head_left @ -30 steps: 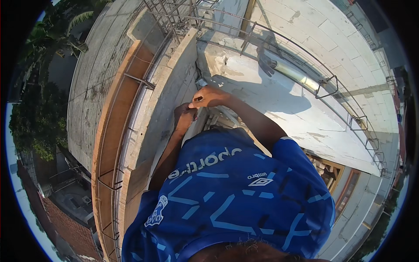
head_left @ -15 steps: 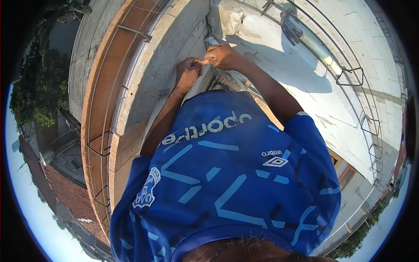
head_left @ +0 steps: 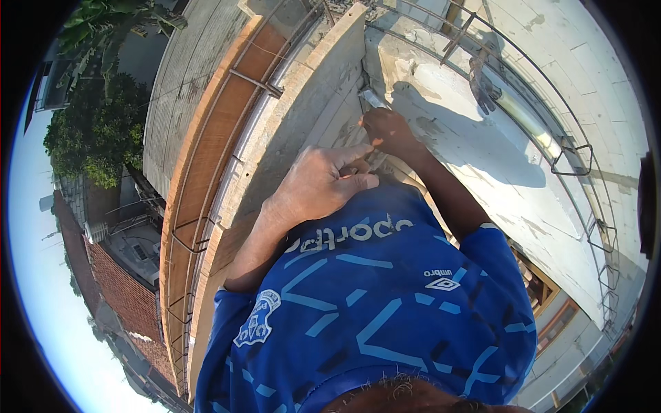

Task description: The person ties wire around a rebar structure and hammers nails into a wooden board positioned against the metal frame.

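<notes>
My left hand (head_left: pixel 323 182) is raised over my blue shirt (head_left: pixel 392 275), near the inner face of the concrete-coated board (head_left: pixel 289 124). Its thumb and forefinger reach rightward and the other fingers curl; anything inside is too small to make out. Just beyond it my right hand (head_left: pixel 389 134) is closed, its fingertips around something hidden, beside the narrow corner gap where a pale metal piece (head_left: pixel 372 98) shows. A white rendered wall (head_left: pixel 454 131) rises to the right of both hands.
Orange timber formwork (head_left: pixel 206 151) with rebar runs along the left, beside a drop to tiled roofs (head_left: pixel 124 289) and trees. Rebar cages (head_left: pixel 571 158) and a silvery pipe (head_left: pixel 530 117) line the right wall, where a dark grey glove-like object (head_left: pixel 482 89) hangs. A grey sheet roof lies beyond.
My left hand has drawn away from my right, toward me and into sunlight. My right hand stays by the corner gap, a little farther right and lower in view as the view shifted.
</notes>
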{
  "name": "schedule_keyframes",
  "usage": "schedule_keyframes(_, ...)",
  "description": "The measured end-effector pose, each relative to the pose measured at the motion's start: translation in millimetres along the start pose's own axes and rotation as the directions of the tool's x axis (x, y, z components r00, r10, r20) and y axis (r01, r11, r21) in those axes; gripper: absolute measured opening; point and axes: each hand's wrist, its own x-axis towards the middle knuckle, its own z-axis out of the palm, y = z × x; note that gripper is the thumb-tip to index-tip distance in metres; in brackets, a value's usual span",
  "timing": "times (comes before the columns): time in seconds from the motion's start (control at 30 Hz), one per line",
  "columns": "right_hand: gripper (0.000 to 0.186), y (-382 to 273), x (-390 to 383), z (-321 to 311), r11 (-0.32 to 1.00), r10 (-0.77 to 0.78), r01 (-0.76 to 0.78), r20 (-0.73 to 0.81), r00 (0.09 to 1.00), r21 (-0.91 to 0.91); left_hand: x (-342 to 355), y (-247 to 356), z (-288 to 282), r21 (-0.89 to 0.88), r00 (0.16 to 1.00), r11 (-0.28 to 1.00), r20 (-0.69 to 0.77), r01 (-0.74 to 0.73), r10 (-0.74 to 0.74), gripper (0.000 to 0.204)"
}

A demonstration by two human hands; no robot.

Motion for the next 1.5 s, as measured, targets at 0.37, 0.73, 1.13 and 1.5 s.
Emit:
schedule_keyframes(0.37, 0.013, -1.2, 7.9, 20.8, 0.999, -0.038, 0.039, -0.11, 0.993, 0.001, 6.6, 24.9, -98.9, 0.794, 0.776, 0.49, -0.546, 0.359, 0.315, 0.123)
schedule_keyframes(0.73, 0.014, -9.2, 7.3, 25.5, 0.993, -0.053, 0.064, -0.109, 0.993, 0.096, 31.3, 9.7, -115.2, 0.758, 0.89, 0.586, -0.437, 0.287, 0.129, 0.136)
schedule_keyframes(1.13, 0.008, -14.4, -10.0, 9.4, 0.996, -0.08, 0.076, -0.124, 0.989, -0.044, 32.5, 13.6, -115.0, 0.799, 0.89, 0.565, -0.392, 0.205, 0.232, 0.111)
schedule_keyframes(1.5, 0.005, -25.2, -54.8, -62.6, 0.965, 0.104, -0.088, 0.055, 0.993, -0.246, 24.7, 35.1, -104.1, 0.85, 0.871, 0.431, -0.43, 0.302, 0.239, 0.102)
